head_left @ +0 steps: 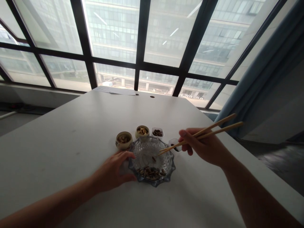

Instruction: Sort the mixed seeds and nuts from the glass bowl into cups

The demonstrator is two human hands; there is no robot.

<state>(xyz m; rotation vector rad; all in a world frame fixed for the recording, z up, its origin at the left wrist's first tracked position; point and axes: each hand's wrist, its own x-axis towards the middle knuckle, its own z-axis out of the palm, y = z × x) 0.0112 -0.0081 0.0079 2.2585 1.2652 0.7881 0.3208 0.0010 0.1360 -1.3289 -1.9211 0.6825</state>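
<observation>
My right hand [201,144] holds a pair of wooden chopsticks [213,129], their tips close together over the inside of a scalloped clear glass bowl [172,167]. A single dark seed [154,158] lies in the bowl just below the tips; I cannot tell whether they touch it. A heap of striped seeds [152,173] rests at the bowl's near side. With thumb and fingers, my left hand [116,169] grips the bowl's left rim.
Behind the bowl stand two small round pots [123,140], [142,130] of nuts or seeds. Two clear plastic cups with dark pieces, a back cup [157,132] and a right cup [175,144], sit nearby. Papers [116,91] lie at the white table's [99,110] far edge, before windows.
</observation>
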